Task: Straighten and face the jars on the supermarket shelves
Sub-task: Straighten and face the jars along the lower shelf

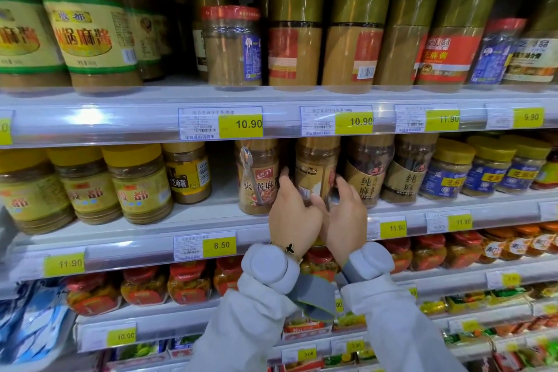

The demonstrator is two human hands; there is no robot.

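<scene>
On the middle shelf (211, 214) a tan sesame-paste jar (315, 169) stands with its barcode side turned to the front. My left hand (294, 214) grips its left side and my right hand (344, 214) grips its right side, fingers curled round the lower half. Just left of it stands a like jar (258, 175) with its red label facing out and a spoon taped to it. On the right are two brown-labelled jars (370, 172), also on this shelf. The held jar's base is hidden behind my hands.
The top shelf holds gold-capped jars (353, 36), some turned sideways, and yellow-labelled jars (87, 33) at left. Yellow-lidded jars (136, 184) fill the middle shelf's left, blue-labelled ones (447, 172) its right. A gap lies on the shelf behind (223, 172). Red-lidded jars (187, 284) sit below.
</scene>
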